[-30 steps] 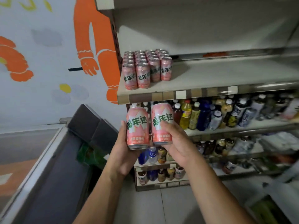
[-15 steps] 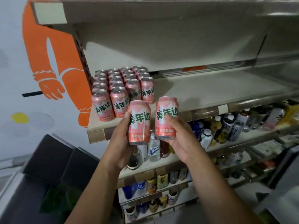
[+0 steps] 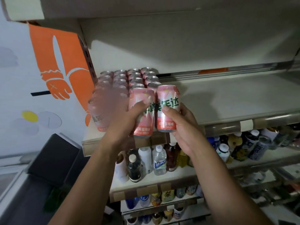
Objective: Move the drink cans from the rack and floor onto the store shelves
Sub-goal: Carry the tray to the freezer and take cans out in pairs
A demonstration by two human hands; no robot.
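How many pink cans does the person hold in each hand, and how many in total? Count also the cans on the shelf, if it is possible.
Left-hand can, gripped by the left hand: 1
Right-hand can, gripped by the right hand: 1
Total held: 2
Shelf cans: no sure count; the block is blurred and partly hidden.

Pale metal store shelf (image 3: pixel 227 98): the left end is filled by a block of pink drink cans (image 3: pixel 134 77), packed against the brown perforated upright (image 3: pixel 88 62). Right of the block the board lies open to the far end, with tall clearance under the upper shelf (image 3: pixel 146 7). The block's front right corner is obstructed by the left pink can (image 3: pixel 142 98), in the grip of the left hand (image 3: pixel 123 125), and the right pink can (image 3: pixel 168 96), in that of the right hand (image 3: pixel 186 129).
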